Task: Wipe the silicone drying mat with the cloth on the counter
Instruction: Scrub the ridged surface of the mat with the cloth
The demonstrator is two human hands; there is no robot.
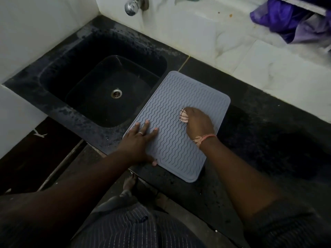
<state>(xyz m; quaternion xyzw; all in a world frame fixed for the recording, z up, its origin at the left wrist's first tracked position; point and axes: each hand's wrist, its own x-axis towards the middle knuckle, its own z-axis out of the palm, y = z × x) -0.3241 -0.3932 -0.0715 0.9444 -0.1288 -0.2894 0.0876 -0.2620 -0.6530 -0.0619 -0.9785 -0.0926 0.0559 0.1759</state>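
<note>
- Head view: both hands lie on the grey, wavy-ribbed, rectangular silicone drying mat (176, 126) at the middle of the frame.
- Left hand (138, 142) rests flat on the mat's left edge, fingers straight and spread, holding nothing; a ring shows on one finger and the thumb lies at the mat's lower left edge.
- Right hand (197, 122) is curled around a small bunched pink cloth with dark stitching (184, 116), pressing it onto the mat's right half; only a bit of the cloth shows at the fingertips.
- A pink thread band (204, 139) circles the right wrist.
- Mat lies tilted on the black speckled stone counter (268, 140), its left corner just beside the black sink (107, 86) in the left centre of the frame.
- A round metal drain (116, 93) sits in the sink's bottom.
- A chrome tap (133, 5) juts from the white wall at the top.
- A crumpled purple fabric (286, 22) lies at the upper right.
</note>
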